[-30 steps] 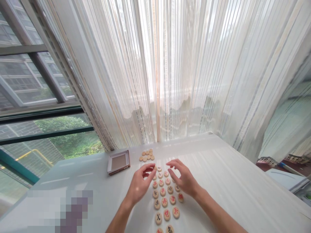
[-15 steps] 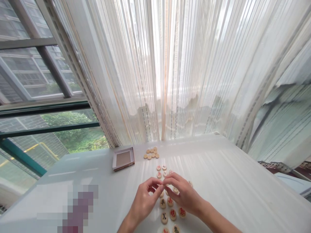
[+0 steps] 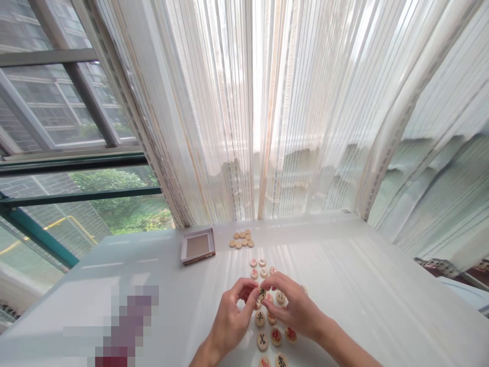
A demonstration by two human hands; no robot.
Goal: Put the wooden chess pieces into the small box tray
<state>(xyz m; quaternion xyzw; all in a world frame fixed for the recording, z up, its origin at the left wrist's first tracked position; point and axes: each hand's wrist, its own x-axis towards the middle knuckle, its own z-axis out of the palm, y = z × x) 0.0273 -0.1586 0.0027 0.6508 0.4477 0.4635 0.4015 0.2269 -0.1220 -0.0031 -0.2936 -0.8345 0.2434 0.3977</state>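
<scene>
- Just brought together above the marked pieces (image 3: pixel 262 341): left hand (image 3: pixel 237 312) and right hand (image 3: pixel 293 303), fingers curled into narrow pinches.
- Gripping a black-lettered disc (image 3: pixel 262 293) between fingertips of both hands, face now visible.
- Still off the bench (image 3: pixel 344 285), so apparently mid-handling, not yet laid among the rest.

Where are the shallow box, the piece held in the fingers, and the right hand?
Shallow box (image 3: pixel 197 246): head view, on its brown inside.
Held piece (image 3: pixel 262 293): head view, on its marked face.
Right hand (image 3: pixel 296 308): head view, on its back.
</scene>
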